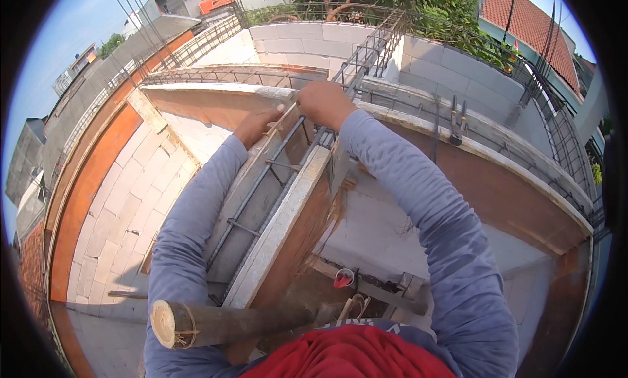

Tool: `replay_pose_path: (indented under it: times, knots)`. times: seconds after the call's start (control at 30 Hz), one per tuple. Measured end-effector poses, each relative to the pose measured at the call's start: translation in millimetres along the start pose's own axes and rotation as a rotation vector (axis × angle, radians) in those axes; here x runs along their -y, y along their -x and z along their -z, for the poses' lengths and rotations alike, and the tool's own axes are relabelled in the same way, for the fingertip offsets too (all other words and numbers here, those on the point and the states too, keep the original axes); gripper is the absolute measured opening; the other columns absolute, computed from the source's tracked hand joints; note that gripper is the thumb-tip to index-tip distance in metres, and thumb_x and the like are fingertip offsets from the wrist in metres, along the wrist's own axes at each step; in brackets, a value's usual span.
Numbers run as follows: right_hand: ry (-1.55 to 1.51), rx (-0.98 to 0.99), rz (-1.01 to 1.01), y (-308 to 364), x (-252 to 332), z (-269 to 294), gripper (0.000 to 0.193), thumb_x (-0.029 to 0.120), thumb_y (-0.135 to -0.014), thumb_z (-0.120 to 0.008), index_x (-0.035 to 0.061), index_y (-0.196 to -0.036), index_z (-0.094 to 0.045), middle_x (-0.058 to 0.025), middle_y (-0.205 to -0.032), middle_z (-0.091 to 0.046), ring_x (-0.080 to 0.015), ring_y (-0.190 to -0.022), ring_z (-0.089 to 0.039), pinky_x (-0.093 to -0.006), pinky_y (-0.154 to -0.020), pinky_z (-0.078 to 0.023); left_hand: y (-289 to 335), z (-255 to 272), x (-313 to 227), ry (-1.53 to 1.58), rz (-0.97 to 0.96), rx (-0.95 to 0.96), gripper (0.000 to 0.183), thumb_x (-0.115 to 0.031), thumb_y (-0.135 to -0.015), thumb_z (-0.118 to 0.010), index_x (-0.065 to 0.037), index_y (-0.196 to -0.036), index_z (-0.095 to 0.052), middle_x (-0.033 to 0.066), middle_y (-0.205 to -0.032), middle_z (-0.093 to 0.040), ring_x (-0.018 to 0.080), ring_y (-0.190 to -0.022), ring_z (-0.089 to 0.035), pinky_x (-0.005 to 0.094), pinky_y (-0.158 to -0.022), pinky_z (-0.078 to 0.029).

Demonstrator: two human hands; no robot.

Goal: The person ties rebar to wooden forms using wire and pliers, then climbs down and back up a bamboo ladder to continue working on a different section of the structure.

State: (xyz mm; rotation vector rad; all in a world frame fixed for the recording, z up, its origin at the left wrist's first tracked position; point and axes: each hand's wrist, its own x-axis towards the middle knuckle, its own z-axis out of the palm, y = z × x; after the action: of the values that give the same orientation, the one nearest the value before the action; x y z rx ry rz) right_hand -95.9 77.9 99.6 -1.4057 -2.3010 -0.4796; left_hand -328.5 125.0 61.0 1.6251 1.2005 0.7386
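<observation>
My left hand (pixel 255 126) is at the top edge of a narrow formwork board (pixel 280 126), its fingers bent toward the edge. Just right of it, my right hand (pixel 325 105) is closed, back upward, over the spot where steel bar cages meet; its fingertips and anything in them are hidden. Between two boards, a steel rebar cage (pixel 261 188) with cross ties runs from this spot toward me. The thicker board (pixel 281 227) on its right has a pale, cement-stained top edge. Pincers (pixel 458 123) stand handles up at the right-hand beam form.
A cut bamboo pole (pixel 229 324) crosses close below my chest. Far below sits a small bucket (pixel 344 278) with something red inside. Pale block walls (pixel 118 227) lie left and behind. Upright rebar (pixel 548 44) rises at the far right; tree branches (pixel 432 25) overhang the back wall.
</observation>
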Motion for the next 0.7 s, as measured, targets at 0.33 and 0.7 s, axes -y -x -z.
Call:
replay_pose_path:
  times: [0.33,0.7]
  knots:
    - [-0.047,-0.03,0.177,6.4,-1.6,-16.9,0.019,0.025,-0.089,-0.062,0.0126,-0.09,-0.077,-0.0107,-0.09,-0.073,-0.033,-0.088,-0.072,-0.0474,-0.076,-0.057,-1.5,-3.9,0.0,-0.384,-0.18,-0.065,0.054,-0.05,-0.096,-0.067,0.002,-0.094,-0.079,0.0152,-0.082,-0.075,0.0188,-0.077,-0.068,0.0351,-0.076,-0.052]
    - [-0.264,-0.048,-0.292,30.3,15.3,41.7,0.025,0.028,-0.091,-0.062,0.009,-0.1,-0.075,-0.0206,-0.093,-0.074,-0.0392,-0.089,-0.072,-0.0512,-0.08,-0.057,9.2,-6.2,-13.0,-0.42,-0.175,-0.054,0.051,-0.044,-0.098,-0.065,0.004,-0.107,-0.076,0.01,-0.088,-0.075,0.0144,-0.084,-0.066,0.0308,-0.081,-0.051]
